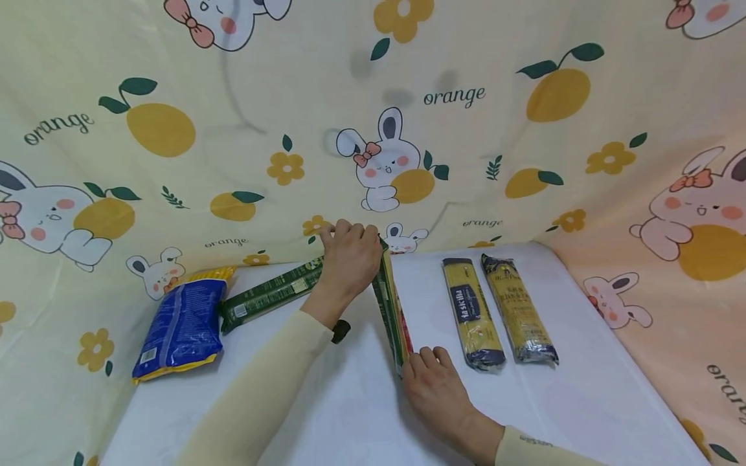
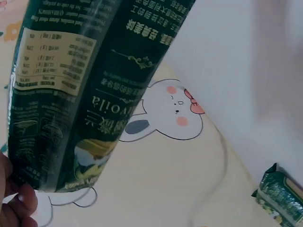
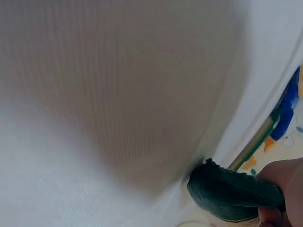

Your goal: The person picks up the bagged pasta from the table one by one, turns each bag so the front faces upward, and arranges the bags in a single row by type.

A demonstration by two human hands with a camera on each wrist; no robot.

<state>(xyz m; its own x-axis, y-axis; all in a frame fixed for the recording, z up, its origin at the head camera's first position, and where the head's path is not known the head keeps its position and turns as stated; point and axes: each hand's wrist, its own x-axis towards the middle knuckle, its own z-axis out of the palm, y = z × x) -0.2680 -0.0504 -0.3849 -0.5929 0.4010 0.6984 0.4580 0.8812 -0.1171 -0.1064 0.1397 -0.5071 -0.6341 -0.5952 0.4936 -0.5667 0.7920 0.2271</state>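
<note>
The person's two hands are apart from each other, and both are clamped on the same green packet [image 1: 392, 310]. The left hand [image 1: 351, 259] pinches its far end; the right hand [image 1: 434, 391] grips the near end. The packet stands on its narrow side between them, over the middle of the white table [image 1: 588, 408]; whether its lower edge touches the table, I cannot tell.

From where I stand, the main danger seems to be in the grip. Only the ends are held and the wrapping looks smooth, so if one hand relaxes first, the packet could slip and fall over. If the hands push toward each other, it may bend in the middle, and if they pull, an end seam may open.

The second danger is about neighbours. A second green packet [image 1: 271, 296] lies slanting at the left, close to the blue bag [image 1: 183, 327]; the left arm, moving carelessly, could push it into the bag. On the right, the "la sicilia" pack [image 1: 480, 330] lies near the right hand, so a wide swing might knock it against the gold pack [image 1: 520, 310].
</note>
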